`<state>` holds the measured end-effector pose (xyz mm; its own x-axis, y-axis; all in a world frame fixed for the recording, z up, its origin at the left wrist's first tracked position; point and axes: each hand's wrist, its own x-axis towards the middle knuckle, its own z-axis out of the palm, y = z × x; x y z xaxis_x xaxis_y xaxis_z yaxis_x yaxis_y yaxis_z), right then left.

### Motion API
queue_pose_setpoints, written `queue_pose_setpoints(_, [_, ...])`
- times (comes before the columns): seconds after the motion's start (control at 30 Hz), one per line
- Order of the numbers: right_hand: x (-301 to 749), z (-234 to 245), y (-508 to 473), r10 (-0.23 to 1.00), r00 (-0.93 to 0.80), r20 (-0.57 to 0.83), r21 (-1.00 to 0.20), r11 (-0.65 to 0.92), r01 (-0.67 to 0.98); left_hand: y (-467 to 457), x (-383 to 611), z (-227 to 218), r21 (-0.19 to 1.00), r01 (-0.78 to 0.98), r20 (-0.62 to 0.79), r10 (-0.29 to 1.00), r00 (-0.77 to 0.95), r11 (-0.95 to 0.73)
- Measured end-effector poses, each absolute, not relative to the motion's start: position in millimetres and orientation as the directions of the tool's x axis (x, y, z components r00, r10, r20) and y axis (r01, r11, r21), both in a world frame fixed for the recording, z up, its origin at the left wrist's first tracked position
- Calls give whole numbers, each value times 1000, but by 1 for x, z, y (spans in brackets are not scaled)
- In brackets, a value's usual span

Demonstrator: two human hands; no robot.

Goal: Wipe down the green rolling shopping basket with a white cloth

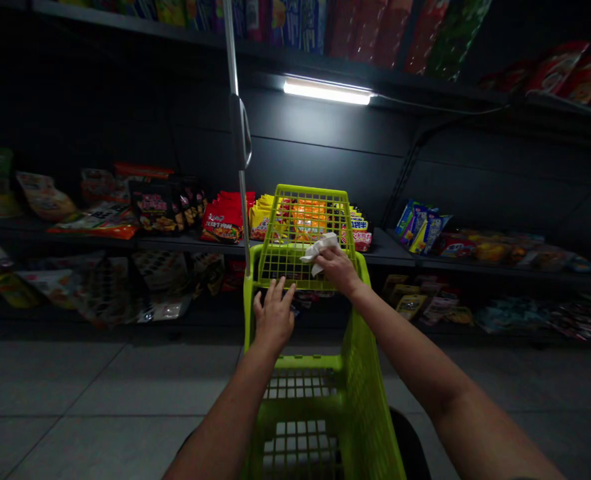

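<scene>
At the lime-green shopping cart [362,360], the open left hand [274,317] braces the rim, while the right hand [338,270] pinches a white tissue [319,252]

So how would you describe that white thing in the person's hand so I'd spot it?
Find the lime-green shopping cart in front of the dark snack shelves. At its far end, the right hand holds a crumpled white tissue or cloth. Unlike the glossy colourful packets behind, it is plain white.

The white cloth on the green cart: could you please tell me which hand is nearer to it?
Right hand: it holds the white cloth. The left hand rests on the green cart, apart from it.
</scene>
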<state>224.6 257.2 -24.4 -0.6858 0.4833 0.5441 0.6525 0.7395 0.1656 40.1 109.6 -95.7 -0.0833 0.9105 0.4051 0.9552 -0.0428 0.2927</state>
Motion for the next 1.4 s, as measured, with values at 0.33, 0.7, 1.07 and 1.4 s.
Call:
queue_pose_setpoints(0.33, [118,-34,240,440,-755,487,184,793,580,112,37,-89,255,966,384,920,-75,-28])
queue_pose_setpoints(0.7, [213,-33,215,706,-495,507,35,557,830,126,32,-100,514,841,654,711,-257,-169])
queue_pose_setpoints(1.07, [182,-59,198,521,-754,400,235,737,634,126,15,-102,521,841,592,771,-233,-146])
queue_pose_setpoints(1.4, [185,-5,226,583,-568,581,38,678,734,114,37,-89,289,957,329,934,-136,38])
